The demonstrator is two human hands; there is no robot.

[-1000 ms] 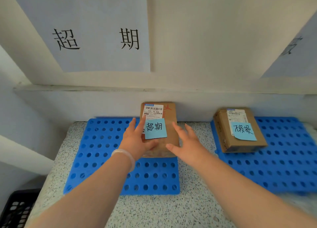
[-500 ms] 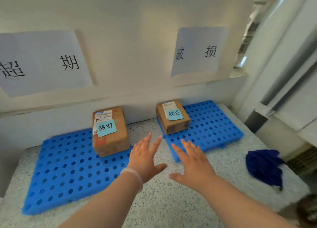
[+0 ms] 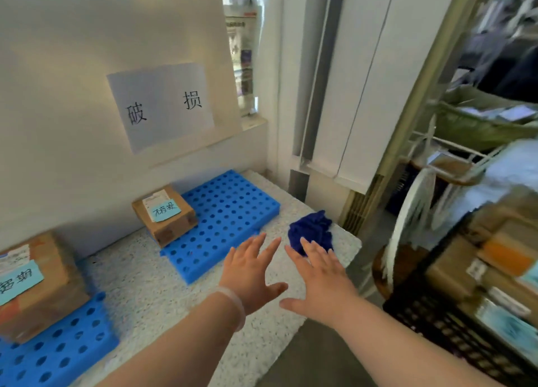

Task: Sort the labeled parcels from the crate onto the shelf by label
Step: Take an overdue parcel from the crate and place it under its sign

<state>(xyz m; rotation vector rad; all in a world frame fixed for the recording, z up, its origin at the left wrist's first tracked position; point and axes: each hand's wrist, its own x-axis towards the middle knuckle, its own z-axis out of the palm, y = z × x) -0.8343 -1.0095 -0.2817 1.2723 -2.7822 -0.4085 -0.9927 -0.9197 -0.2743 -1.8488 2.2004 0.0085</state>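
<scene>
Two brown parcels with blue sticky labels sit on the speckled shelf (image 3: 139,273). One parcel (image 3: 164,214) rests on the right blue perforated mat (image 3: 233,211), below the wall sign (image 3: 163,107). The other parcel (image 3: 37,284) sits on the left blue mat (image 3: 58,354) at the frame's left edge. My left hand (image 3: 251,273) and my right hand (image 3: 318,279) hover side by side over the shelf's right end, fingers straight and spread, holding nothing. The black crate (image 3: 454,331) with several parcels (image 3: 495,258) inside is at the lower right.
A crumpled dark blue cloth (image 3: 311,233) lies on the shelf's right corner, just beyond my right hand. A metal rack (image 3: 422,101) with baskets stands to the right. Grey floor shows below the shelf edge.
Both hands let go of the left parcel, which stays on its mat, and swung right and away from it. My view has turned right, bringing the crate and rack into sight.
</scene>
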